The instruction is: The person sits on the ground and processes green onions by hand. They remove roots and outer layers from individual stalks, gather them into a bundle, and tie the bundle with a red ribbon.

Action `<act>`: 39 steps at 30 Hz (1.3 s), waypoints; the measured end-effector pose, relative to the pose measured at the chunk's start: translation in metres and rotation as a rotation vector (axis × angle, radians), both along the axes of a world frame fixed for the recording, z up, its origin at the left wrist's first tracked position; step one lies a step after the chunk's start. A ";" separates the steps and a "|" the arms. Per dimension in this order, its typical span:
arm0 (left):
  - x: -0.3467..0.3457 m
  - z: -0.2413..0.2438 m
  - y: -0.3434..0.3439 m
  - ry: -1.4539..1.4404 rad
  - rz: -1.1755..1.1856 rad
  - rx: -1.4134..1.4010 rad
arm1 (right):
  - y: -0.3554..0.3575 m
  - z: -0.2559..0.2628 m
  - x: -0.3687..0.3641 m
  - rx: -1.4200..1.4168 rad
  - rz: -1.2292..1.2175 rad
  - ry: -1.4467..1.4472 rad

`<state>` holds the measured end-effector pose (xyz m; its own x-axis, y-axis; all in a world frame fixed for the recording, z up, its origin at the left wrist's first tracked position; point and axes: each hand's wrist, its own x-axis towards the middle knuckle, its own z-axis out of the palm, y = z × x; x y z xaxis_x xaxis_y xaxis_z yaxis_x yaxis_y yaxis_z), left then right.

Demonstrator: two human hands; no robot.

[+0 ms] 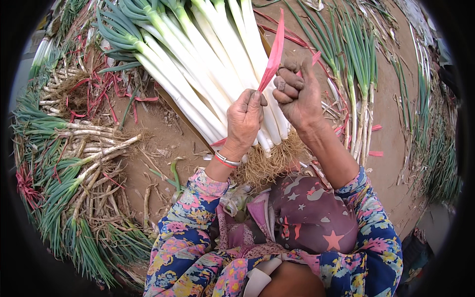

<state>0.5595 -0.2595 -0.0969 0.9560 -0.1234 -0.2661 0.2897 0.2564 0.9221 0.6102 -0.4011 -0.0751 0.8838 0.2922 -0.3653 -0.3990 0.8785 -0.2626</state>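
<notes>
A bundle of peeled leeks (pixel 222 70) lies slanted before me, its white stems bright and its root ends (pixel 269 159) toward my knees. Above the stems, my left hand (pixel 245 118) pinches a pink-red plastic strip (pixel 274 55), part of which stands up beyond the fingers. A bit of the same coloured plastic pokes out of my right hand (pixel 298 87), which is closed in a fist beside it. More red strip (pixel 218 142) passes by the lower stems near my left wrist; how it runs around the bundle is hidden. A brown board-like edge (pixel 185 120) shows under the leeks.
Heaps of untrimmed leeks (pixel 92 148) with soil-coloured roots curve along the left. Loose leeks (pixel 358 81) lie on the earth at right, with another row (pixel 439 148) farther out. Red plastic strips (pixel 111 83) and dry leaf scraps litter the ground. My patterned knee (pixel 315 215) is close below the roots.
</notes>
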 end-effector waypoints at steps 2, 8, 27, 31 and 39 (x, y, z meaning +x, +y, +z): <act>0.001 -0.003 -0.003 -0.024 0.013 0.071 | 0.005 0.017 0.006 -0.207 0.017 -0.078; -0.009 -0.008 0.000 -0.480 -0.269 0.601 | 0.034 0.026 -0.026 -0.725 0.108 -0.463; -0.007 -0.018 -0.007 -0.283 -0.063 0.377 | -0.008 -0.023 -0.059 -1.357 -0.124 -0.616; -0.010 -0.008 -0.010 -0.183 -0.038 0.362 | -0.002 -0.030 -0.057 -0.687 0.056 -0.339; -0.030 0.038 -0.024 -0.423 -0.032 0.592 | -0.009 -0.070 -0.063 0.155 -0.223 0.131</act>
<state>0.5294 -0.2832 -0.0593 0.9902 -0.1025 0.0950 -0.1235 -0.3229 0.9384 0.5476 -0.4101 -0.1456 0.8808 0.1575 -0.4465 -0.2135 0.9738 -0.0777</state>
